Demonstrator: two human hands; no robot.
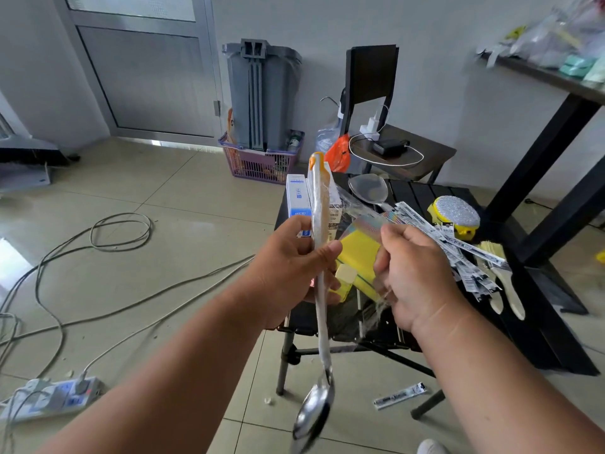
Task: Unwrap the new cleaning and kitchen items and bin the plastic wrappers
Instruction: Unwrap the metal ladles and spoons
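You see a grey door (140, 60) behind a purple basket (262, 163), a chair (397, 149) bearing chargers, loose cables (108, 234) and a power strip (55, 396) across the tiled floor.

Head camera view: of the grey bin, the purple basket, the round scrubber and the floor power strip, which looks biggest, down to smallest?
1. Grey bin, clearly largest.
2. Purple basket.
3. Power strip and scrubber: too close to call. The strip looks longer but lies nearer the camera, so I would not rank them.
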